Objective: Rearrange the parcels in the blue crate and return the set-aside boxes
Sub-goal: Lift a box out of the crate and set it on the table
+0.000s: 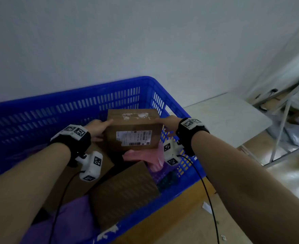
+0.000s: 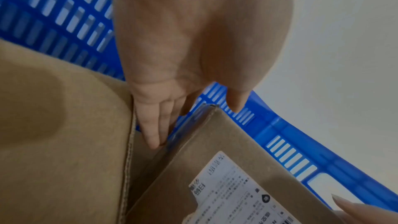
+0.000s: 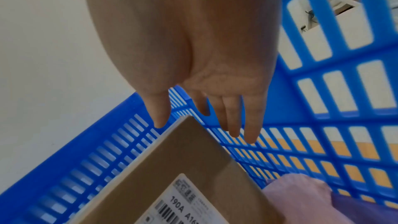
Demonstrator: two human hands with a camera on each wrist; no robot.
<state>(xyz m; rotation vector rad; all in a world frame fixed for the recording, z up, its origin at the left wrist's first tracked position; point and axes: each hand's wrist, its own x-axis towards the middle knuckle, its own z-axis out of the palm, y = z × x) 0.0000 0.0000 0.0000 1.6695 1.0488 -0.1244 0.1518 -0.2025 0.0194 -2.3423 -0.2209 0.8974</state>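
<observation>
A brown cardboard box (image 1: 133, 132) with a white shipping label sits tilted at the far right end of the blue crate (image 1: 74, 95). My left hand (image 1: 99, 128) lies flat against the box's left side, fingers (image 2: 150, 125) straight down between it and another cardboard parcel (image 2: 53, 125). On the box's right top edge rests my right hand (image 1: 168, 121). In the right wrist view its straight fingers (image 3: 232, 118) hang beside the box (image 3: 183, 159), near the crate wall (image 3: 323, 117). Contact there is unclear.
Inside the crate lie a pink bag (image 1: 141, 155), a dark brown carton (image 1: 125, 187) and purple bags (image 1: 71, 222). A flat cardboard piece (image 1: 171, 213) sits under the crate's near edge. A white tabletop (image 1: 229, 117) and metal frame legs (image 1: 282, 120) stand to the right.
</observation>
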